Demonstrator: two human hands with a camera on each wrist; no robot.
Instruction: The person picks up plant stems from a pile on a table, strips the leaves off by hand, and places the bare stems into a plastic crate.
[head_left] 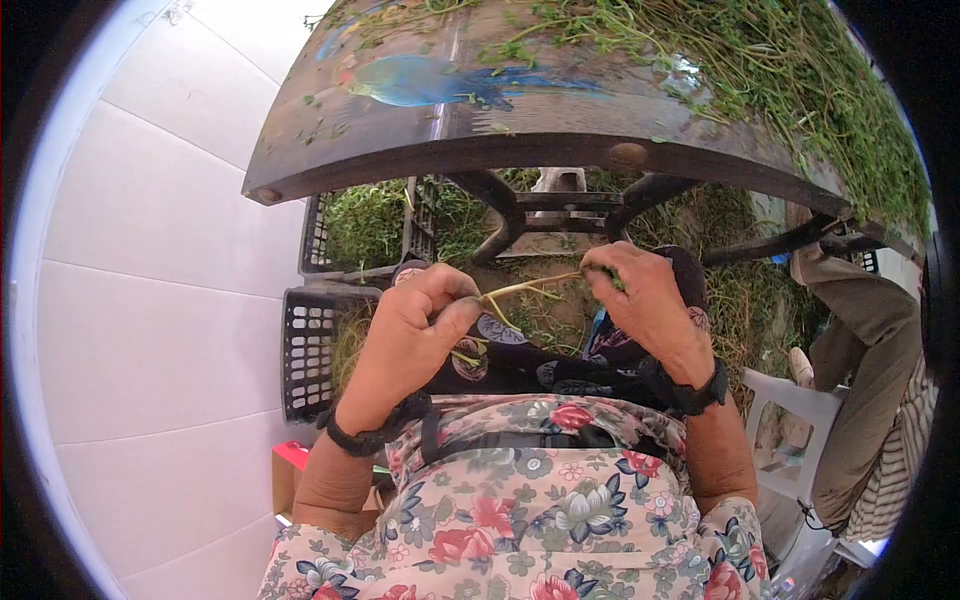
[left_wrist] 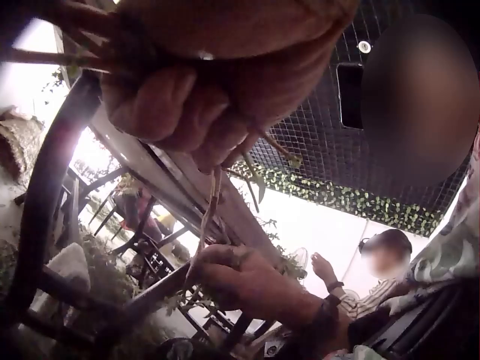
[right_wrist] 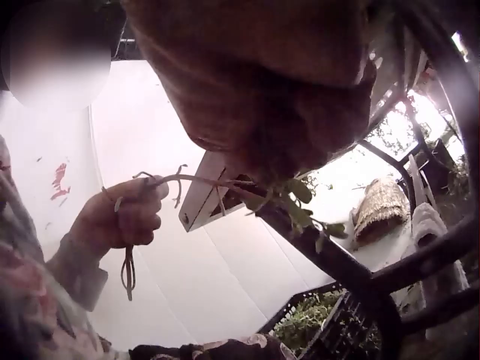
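In the head view, the left hand (head_left: 415, 325) pinches one end of a thin pale plant stem (head_left: 530, 286) between thumb and fingers. More short stems (left_wrist: 255, 180) poke out below its curled fingers in the left wrist view. Across from it, the right hand (head_left: 648, 305) grips the stem's other end, with the back of the hand hiding part of the hold. Small green leaves (right_wrist: 300, 211) hang below the right hand in its wrist view. The stem spans the gap between both hands, above the lap, in front of the table edge.
A dark wooden table (head_left: 400, 165) with a painted blue fish (head_left: 420, 82) bears a large heap of greens (head_left: 780, 70). Black plastic crates (head_left: 308, 355) stand at the left below it. At the right are a white plastic chair (head_left: 800, 420) and another person's trousered leg (head_left: 860, 330).
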